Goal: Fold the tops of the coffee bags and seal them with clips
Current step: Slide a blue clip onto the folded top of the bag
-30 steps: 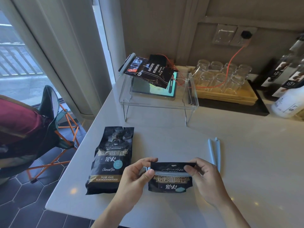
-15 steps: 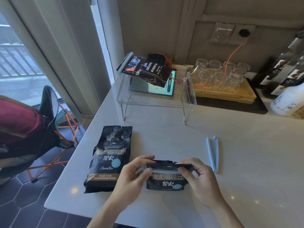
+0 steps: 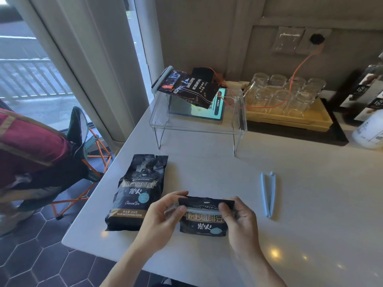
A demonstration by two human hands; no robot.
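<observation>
A black coffee bag point(image 3: 204, 220) with its top folded over stands upright near the table's front edge. A pale blue clip point(image 3: 202, 209) lies across the fold. My left hand point(image 3: 163, 220) pinches the fold's left end, and my right hand point(image 3: 240, 222) pinches its right end. A second black coffee bag point(image 3: 137, 191) lies flat to the left with its top unfolded. Another pale blue clip point(image 3: 268, 193) lies open on the table to the right. A third bag point(image 3: 186, 88) with a clip on its top rests on the clear stand.
A clear acrylic stand point(image 3: 199, 125) holds a tablet point(image 3: 215, 106) behind the bags. A wooden tray point(image 3: 290, 119) of upturned glasses sits at the back right, with a white bottle point(image 3: 371, 131) beside it. A folding chair point(image 3: 83, 141) stands off the table's left edge.
The hands and the folded bag have stayed in nearly the same place; the fingers have shifted slightly along the fold. The view has tilted a little.
</observation>
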